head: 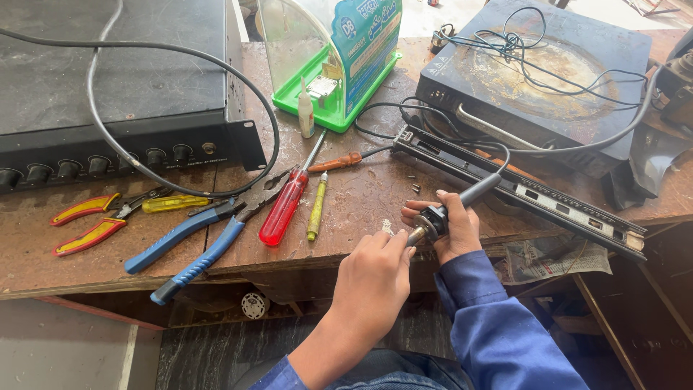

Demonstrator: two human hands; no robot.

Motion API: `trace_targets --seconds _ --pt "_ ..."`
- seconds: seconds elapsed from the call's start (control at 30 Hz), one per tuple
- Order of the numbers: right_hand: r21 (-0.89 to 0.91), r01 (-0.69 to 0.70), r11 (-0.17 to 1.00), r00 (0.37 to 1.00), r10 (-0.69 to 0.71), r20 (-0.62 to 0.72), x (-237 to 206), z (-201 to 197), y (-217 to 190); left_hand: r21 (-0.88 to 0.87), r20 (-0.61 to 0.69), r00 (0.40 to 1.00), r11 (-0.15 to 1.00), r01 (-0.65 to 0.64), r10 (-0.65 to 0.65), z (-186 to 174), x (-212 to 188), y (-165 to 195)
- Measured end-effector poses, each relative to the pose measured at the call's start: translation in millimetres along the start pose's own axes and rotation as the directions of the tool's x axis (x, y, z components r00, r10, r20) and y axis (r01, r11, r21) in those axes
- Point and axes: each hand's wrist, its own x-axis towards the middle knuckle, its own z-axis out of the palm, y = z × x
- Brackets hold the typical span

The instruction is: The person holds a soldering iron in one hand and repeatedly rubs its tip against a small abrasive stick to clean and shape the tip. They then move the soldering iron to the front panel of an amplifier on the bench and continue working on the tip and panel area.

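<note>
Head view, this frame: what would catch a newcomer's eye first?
At the bench's front edge, the right hand grips a soldering iron while the left hand pinches its metal tip. Left of them lie a red-handled screwdriver, blue-handled pliers and red-and-yellow cutters. A green plastic stand sits at the back beside a worn black cooktop.

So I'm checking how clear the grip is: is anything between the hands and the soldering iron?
Nothing visible. The right hand grips the soldering iron by its collar, and the left hand pinches its metal tip directly.
</note>
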Motion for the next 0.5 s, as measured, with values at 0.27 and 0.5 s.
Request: trace_targets --seconds 0.27,0.5 --pt "0.064 -0.114 0.991 0.989 0.120 -0.091 9 -4 0 0.005 0.020 1.000 1.000 -0.017 0.017 11 6 7" --pt "0.101 -0.125 0.987 0.988 0.133 -0.074 14 -9 0 -0.023 0.037 0.999 0.999 0.024 -0.023 17 9 9"
